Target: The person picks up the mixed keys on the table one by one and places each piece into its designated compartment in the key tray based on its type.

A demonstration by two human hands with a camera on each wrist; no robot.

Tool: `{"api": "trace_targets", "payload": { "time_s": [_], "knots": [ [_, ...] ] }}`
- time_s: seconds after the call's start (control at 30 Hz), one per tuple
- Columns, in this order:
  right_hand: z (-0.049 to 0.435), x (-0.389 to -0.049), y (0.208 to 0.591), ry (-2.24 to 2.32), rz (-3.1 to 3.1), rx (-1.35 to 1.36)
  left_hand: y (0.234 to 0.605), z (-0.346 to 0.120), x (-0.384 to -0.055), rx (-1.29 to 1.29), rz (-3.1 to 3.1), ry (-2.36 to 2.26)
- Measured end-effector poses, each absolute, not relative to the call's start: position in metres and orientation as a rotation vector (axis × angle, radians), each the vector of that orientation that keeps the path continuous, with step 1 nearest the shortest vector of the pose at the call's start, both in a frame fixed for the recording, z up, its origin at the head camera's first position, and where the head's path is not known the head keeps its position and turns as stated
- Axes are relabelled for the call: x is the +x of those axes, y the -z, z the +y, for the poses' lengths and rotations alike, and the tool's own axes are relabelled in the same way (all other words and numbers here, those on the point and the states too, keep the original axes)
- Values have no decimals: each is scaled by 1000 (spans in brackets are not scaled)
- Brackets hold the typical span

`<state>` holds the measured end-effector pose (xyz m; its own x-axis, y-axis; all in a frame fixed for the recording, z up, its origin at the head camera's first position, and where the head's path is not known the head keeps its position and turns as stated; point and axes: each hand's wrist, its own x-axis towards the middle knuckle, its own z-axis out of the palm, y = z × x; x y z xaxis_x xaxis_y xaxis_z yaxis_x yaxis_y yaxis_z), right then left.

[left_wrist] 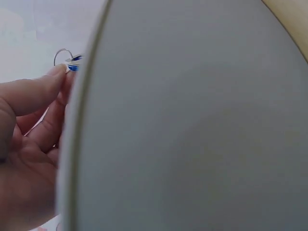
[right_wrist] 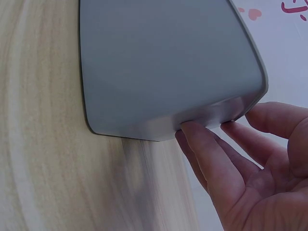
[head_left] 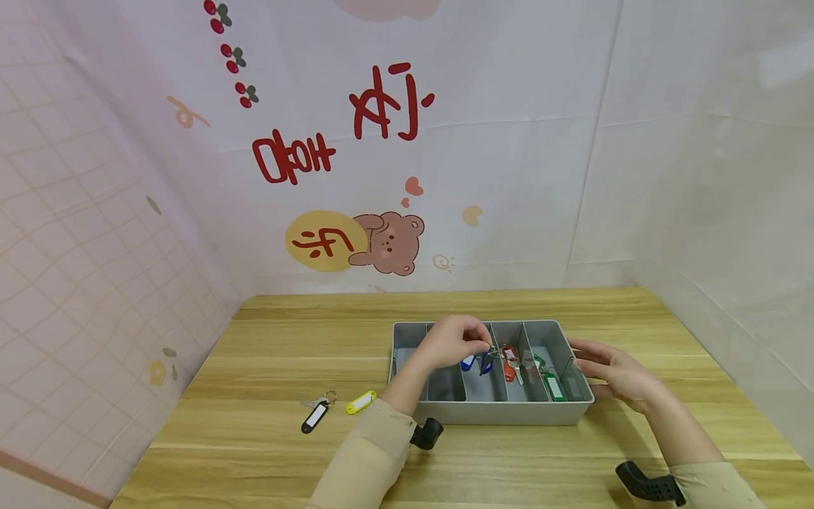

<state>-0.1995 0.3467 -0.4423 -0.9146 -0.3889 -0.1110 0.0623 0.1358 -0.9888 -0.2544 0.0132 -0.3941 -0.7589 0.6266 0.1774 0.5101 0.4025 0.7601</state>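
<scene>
A grey divided box [head_left: 502, 413] stands on the wooden table. Over its middle compartment, my left hand [head_left: 448, 344] pinches a key ring with a blue key tag [head_left: 486, 363] between thumb and fingertips; the left wrist view shows its metal ring [left_wrist: 63, 50] standing up from the fingers. Another blue key tag [head_left: 468, 363] lies in that compartment. One compartment to the right are red key tags [head_left: 509, 369] with a key. Green key tags [head_left: 555, 387] lie in the rightmost one. With extended fingers, my right hand [head_left: 620, 375] rests against the box's right end wall.
Left of the box, a black key tag [head_left: 314, 417] with keys and a yellow key tag [head_left: 361, 402] lie on the table [head_left: 267, 452]. A printed wall sheet [head_left: 509, 141] hangs behind. Both wrists carry black camera mounts [head_left: 649, 486].
</scene>
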Motion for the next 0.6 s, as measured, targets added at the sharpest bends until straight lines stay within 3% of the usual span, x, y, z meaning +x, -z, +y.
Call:
{"api": "trace_targets", "payload": {
  "time_s": [0.6],
  "knots": [
    [347, -199, 444, 1825, 2092, -316, 381, 20, -262, 944, 2528, -1060]
  ]
}}
